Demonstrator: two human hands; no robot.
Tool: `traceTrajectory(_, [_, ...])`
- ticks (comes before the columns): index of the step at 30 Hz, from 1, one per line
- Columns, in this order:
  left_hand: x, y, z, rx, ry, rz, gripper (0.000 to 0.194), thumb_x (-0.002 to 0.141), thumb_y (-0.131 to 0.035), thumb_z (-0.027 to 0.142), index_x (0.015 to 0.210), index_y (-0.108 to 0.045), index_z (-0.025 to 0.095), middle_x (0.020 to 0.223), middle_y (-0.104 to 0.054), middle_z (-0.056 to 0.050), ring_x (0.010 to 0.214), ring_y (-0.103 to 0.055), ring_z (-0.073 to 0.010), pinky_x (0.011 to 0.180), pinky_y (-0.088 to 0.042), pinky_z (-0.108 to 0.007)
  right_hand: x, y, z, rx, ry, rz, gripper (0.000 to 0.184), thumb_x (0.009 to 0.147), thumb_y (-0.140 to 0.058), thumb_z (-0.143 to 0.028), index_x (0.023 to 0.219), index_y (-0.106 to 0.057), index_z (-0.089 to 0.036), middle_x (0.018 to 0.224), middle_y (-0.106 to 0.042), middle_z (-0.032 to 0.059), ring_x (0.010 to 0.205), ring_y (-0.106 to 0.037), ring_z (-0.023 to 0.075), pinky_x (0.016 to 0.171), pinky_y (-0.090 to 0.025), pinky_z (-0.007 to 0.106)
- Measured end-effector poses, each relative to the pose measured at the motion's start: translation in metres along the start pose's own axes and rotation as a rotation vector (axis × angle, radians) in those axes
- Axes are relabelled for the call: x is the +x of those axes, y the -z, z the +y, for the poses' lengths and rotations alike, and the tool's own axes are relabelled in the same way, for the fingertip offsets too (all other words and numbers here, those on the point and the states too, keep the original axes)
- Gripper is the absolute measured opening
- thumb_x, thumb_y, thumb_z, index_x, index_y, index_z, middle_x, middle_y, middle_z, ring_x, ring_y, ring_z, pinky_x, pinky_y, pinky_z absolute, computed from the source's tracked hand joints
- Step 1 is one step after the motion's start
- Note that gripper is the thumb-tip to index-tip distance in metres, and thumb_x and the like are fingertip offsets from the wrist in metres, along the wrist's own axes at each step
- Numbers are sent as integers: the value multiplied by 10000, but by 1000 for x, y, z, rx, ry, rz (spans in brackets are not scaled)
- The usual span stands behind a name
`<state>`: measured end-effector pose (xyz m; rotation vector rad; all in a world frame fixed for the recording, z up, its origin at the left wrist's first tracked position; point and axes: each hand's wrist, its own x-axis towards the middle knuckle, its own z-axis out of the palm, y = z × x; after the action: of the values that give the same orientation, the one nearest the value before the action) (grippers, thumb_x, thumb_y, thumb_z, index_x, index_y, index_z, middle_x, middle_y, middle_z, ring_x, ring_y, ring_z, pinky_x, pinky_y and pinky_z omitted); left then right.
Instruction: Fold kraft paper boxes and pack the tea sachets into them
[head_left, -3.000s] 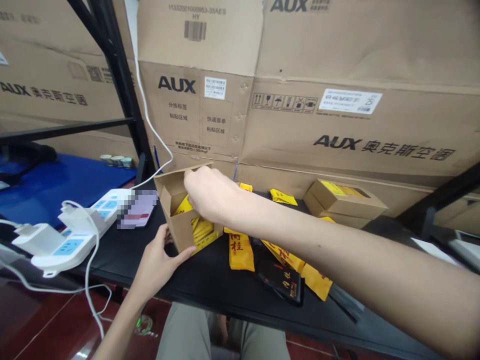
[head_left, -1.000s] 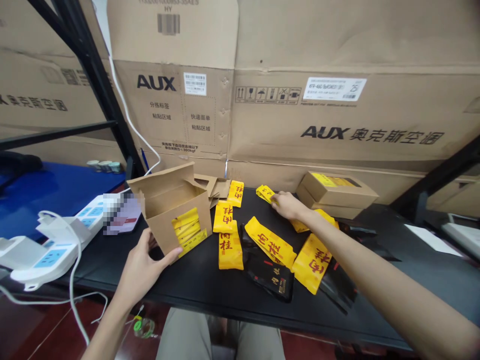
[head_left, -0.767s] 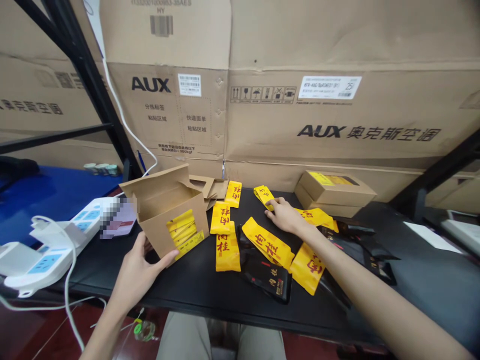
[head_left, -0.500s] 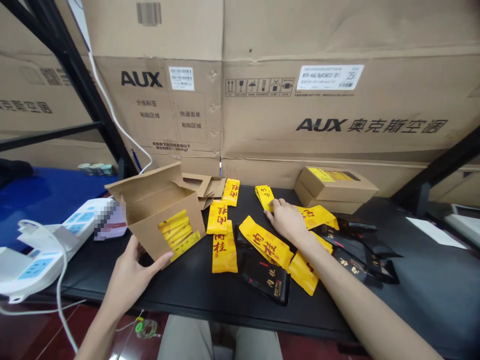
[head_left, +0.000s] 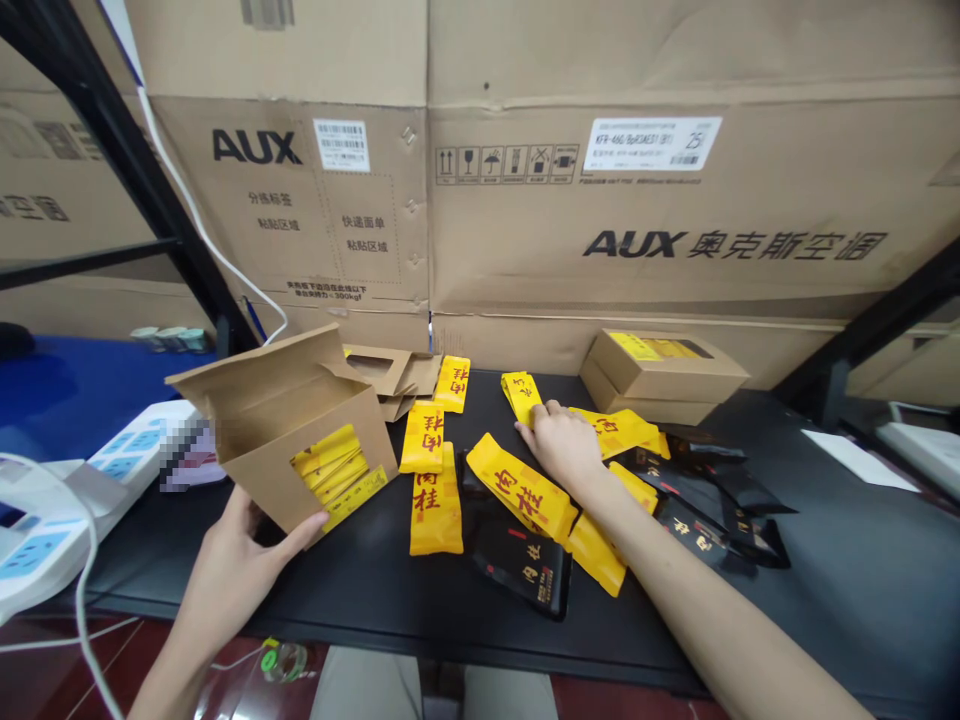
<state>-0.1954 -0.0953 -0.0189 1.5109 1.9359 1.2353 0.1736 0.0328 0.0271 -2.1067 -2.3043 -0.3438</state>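
Right hand (head_left: pixel 564 447) now among yellow packets (head_left: pixel 521 490)

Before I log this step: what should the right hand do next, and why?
The right hand should probably pick up the yellow packet it touches: it lies loose on the black table, while the left hand holds the open kraft box.

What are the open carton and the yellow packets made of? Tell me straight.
The open carton: matte brown kraft card, going by its dull, papery flaps. The yellow packets: probably glossy plastic film, going by their sheen and creases.
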Motion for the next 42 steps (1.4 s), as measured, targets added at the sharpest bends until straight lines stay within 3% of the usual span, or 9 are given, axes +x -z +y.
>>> traceTrajectory(3, [-1,0,3,-36,60,-45,652,768,-791,562,1285,-522,269,1311,-735,-136,1174,-728,-340,994,-611,-495,-1,2,1,11,-3,-1,430,1041,-449,-467,1131,-658,-102,1134,-673,205,1091,-687,307,907,-506,371])
traceTrajectory(13, [-1,3,14,30,61,-5,665,726,-798,572,1262,-556,261,1200,-785,-103,1075,-764,-352,914,-642,-464,-3,2,0,4,3,-16,297,1019,-415,-224,1099,-675,-104,1048,-731,195,1023,-729,305,836,-505,343])
traceTrajectory(21, [-1,3,18,14,62,-10,651,708,-812,564,1240,-575,273,1190,-793,-89,1098,-758,-350,921,-640,-459,-3,3,-2,14,-65,14,256,1008,-413,-213,1115,-612,-94,1027,-741,212,987,-740,310,767,-494,322])
traceTrajectory(27, [-1,3,18,-11,61,-11,652,707,-806,564,1234,-571,261,1203,-788,-99,1118,-751,-344,936,-635,-458,-4,8,-3,97,-124,9,280,1037,-364,-256,1219,-542,-140,964,-755,153,901,-749,288,679,-445,304])
traceTrajectory(31, [-2,2,23,-19,56,-14,640,707,-807,550,1226,-570,259,1205,-789,-97,1130,-747,-345,951,-630,-462,-6,9,1,150,1,-16,359,1032,-354,-226,1364,-492,-223,1133,-735,114,890,-735,257,664,-421,302])
traceTrajectory(35, [-2,3,27,-24,59,-8,638,699,-804,533,1224,-569,258,1201,-791,-96,1126,-749,-346,941,-635,-456,-8,8,6,165,110,-13,353,1057,-322,-267,1302,-577,-258,1203,-703,88,941,-718,239,690,-427,297])
traceTrajectory(42, [-1,3,20,-5,65,-20,663,698,-798,577,1231,-560,263,1253,-771,-110,1200,-714,-357,989,-606,-481,-5,-1,11,289,127,52,247,1046,-424,-336,1130,-627,-224,1219,-725,81,996,-712,237,746,-465,291])
